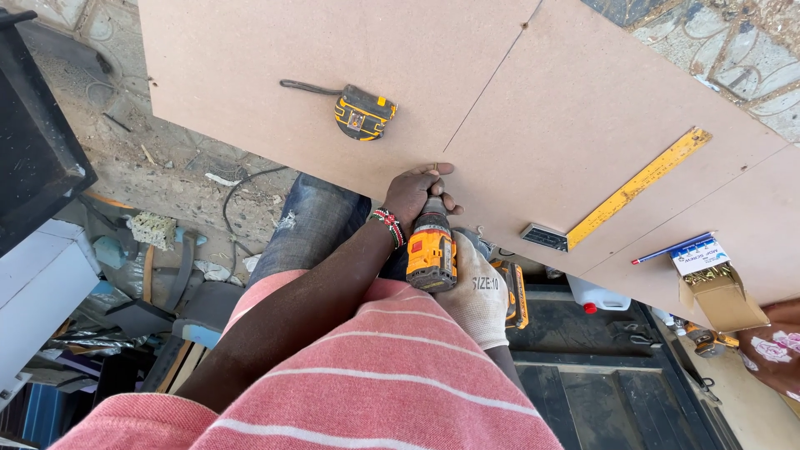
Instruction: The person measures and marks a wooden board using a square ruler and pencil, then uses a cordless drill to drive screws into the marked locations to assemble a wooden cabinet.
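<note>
Mostly hidden drill [431, 250]: left hand [412, 193] fingers wrap its nose, gloved right hand [478, 292] clasps grip, bit unseen

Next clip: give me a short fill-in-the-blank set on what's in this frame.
1. Both hands grip an orange and black ____ at the board's edge.
2. The right hand wears a white ____.
3. The tape measure lies on the ____.
4. The left hand has a beaded ____ at its wrist.

Missing words: drill; glove; board; bracelet

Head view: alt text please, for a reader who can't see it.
Seen from above, a bare left hand and gloved right hand press a yellow cordless drill against a brown board's edge; a tape measure and yellow square lie on it.
</note>
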